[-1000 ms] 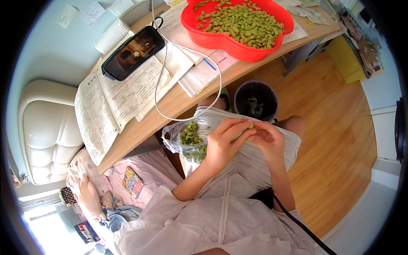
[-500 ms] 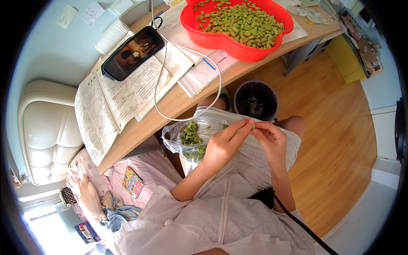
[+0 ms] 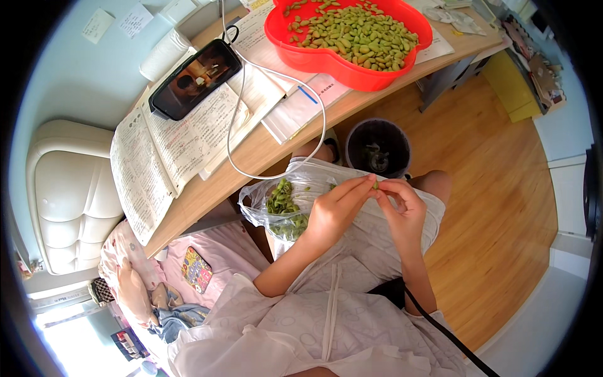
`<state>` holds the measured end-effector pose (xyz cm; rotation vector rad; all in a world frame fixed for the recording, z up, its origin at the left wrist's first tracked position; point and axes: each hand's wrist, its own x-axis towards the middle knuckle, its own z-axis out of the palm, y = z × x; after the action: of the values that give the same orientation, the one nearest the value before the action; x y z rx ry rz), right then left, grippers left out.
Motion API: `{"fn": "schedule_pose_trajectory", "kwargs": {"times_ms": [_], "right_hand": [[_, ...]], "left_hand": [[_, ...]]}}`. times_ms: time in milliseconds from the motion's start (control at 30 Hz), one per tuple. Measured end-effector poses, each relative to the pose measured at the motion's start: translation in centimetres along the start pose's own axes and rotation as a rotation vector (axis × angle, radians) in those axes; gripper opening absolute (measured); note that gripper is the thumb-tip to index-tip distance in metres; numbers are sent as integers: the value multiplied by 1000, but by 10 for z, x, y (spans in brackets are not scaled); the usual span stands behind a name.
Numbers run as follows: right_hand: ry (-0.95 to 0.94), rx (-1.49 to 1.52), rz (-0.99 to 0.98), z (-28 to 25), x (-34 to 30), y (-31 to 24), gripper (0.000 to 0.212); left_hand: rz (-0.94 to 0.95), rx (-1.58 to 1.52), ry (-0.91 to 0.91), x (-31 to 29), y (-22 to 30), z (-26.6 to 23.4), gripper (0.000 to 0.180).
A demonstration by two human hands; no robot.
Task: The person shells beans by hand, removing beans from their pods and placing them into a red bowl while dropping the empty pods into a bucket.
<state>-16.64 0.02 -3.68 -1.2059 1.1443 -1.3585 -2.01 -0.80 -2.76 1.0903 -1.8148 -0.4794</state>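
Note:
Above my lap, my left hand (image 3: 339,204) and my right hand (image 3: 402,204) meet at the fingertips. Pinched between them is a small green bean (image 3: 375,185), mostly covered by the fingers, so whether it is still in its skin cannot be told. A clear plastic bag (image 3: 251,210) rests on my lap left of my left hand, with green pods or husks (image 3: 282,200) inside. On the desk beyond, a red scalloped basin (image 3: 336,74) holds a heap of pale green beans (image 3: 361,34).
A wooden desk (image 3: 276,147) carries an open notebook (image 3: 154,151), a propped phone (image 3: 196,78) playing video and a looping white cable (image 3: 324,119). Beneath the desk edge stands a dark bin (image 3: 379,147). A bed (image 3: 220,245) lies left; a black cord (image 3: 440,323) runs by my right arm.
Both hands stay together above my lap with only slight finger shifts around the bean. The phone's picture is a little different.

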Motion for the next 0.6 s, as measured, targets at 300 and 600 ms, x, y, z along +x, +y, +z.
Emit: {"fn": "schedule_pose_trajectory", "kwargs": {"times_ms": [300, 600], "right_hand": [[12, -7, -16, 2, 1, 1, 14], [-25, 43, 76, -2, 4, 5, 14]], "left_hand": [[-74, -53, 17, 3, 3, 1, 28], [-124, -101, 65, 3, -3, 4, 23]]}}
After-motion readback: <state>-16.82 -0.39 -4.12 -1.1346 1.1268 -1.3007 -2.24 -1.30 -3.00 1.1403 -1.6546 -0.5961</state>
